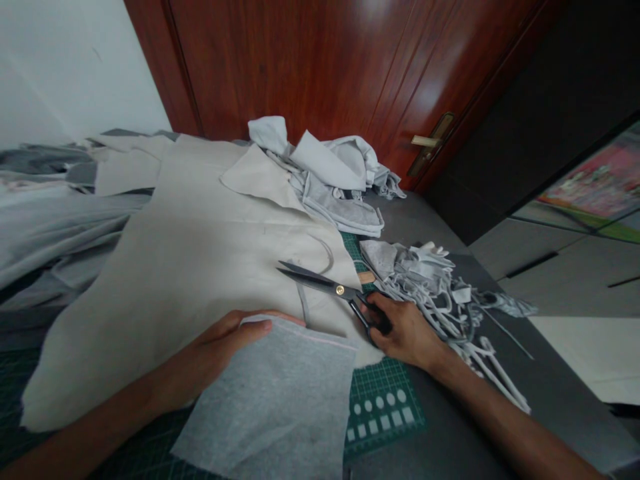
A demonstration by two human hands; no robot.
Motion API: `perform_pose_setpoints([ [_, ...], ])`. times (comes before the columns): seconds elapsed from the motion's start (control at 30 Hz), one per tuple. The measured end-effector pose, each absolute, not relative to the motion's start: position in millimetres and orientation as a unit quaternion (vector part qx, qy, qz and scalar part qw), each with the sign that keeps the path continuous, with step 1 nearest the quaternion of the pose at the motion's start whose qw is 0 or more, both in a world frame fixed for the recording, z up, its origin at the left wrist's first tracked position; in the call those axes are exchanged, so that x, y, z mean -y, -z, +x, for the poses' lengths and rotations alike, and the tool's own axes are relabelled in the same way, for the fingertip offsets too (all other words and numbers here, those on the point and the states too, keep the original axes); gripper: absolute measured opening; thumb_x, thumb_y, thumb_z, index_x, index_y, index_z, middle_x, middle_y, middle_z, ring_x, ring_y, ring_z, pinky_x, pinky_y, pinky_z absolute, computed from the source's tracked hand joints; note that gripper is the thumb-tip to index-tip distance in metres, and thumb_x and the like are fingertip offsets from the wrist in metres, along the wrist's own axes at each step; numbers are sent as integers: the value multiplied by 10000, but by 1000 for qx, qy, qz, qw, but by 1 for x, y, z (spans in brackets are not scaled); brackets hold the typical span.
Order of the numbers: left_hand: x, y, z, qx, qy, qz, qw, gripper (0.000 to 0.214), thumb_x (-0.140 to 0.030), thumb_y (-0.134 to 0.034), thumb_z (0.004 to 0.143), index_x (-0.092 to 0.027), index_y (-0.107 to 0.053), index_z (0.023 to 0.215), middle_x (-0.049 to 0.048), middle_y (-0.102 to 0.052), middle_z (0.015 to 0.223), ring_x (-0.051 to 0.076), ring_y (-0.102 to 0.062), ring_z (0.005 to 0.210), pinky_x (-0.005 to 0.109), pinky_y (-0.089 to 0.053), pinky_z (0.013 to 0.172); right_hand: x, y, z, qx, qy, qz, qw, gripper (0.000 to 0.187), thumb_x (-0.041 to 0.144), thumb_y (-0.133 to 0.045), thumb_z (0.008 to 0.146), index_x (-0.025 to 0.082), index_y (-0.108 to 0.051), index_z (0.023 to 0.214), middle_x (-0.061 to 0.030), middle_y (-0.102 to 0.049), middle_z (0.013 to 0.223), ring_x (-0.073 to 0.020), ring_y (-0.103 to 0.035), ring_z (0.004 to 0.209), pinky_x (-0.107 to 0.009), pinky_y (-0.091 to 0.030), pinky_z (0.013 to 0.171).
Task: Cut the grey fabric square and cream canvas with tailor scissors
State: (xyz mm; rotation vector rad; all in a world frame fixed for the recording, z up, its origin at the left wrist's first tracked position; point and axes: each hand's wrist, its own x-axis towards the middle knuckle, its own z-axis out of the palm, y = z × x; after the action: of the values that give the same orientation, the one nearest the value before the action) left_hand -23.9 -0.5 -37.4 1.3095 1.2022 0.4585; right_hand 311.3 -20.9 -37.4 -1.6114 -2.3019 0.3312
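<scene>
My left hand grips the top edge of a grey piece of fabric, thumb on top and fingers beneath. A pale line runs along that edge, and the piece hangs down toward me. In my right hand are black-handled scissors, their dark blades slightly parted and pointing left. The blades are above a large cream cloth, just beyond the grey fabric and apart from it. Thin grey strips lie on the cream cloth near the blades.
Beneath the cloth is a green cutting mat on a dark table. Fabric scraps and strips are heaped at the right. More grey cloth lies at the back, and folded fabric on the left. A wooden door stands behind.
</scene>
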Motion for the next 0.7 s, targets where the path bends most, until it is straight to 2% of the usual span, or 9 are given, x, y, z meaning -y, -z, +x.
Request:
perform_pose_setpoints([
  [0.23,2,28,-21,-514,-192,491,676,507,-625,-610,824,-307,-763,1189,36,-722,1198,297,-672,1126,325,-548,902,17,34,315,805,-149,-551,160,317,183,-588,772,199,-631,1086,-33,-721,830,-192,-665,665,-278,-469,629],
  [0.43,2,26,-17,-482,-251,430,721,433,-573,-680,799,-285,-788,1104,21,-757,1176,282,-698,1098,307,-562,866,17,36,315,803,-162,-547,171,322,166,-580,757,195,-644,1071,-34,-718,821,-187,-649,645,-279,-472,606],
  [0.57,0,25,-14,-441,-258,424,748,400,-545,-632,827,-319,-775,1126,-9,-799,1060,284,-718,1074,346,-563,913,17,44,314,783,-164,-566,199,314,175,-578,770,188,-635,1078,-23,-701,787,-197,-657,659,-300,-488,628],
  [0.7,1,31,-15,-457,-268,427,733,397,-545,-595,872,-331,-748,1170,-13,-799,1075,280,-727,1059,352,-573,890,16,47,315,783,-181,-553,220,270,206,-564,804,193,-635,1064,-14,-692,749,-190,-645,627,-293,-483,591],
])
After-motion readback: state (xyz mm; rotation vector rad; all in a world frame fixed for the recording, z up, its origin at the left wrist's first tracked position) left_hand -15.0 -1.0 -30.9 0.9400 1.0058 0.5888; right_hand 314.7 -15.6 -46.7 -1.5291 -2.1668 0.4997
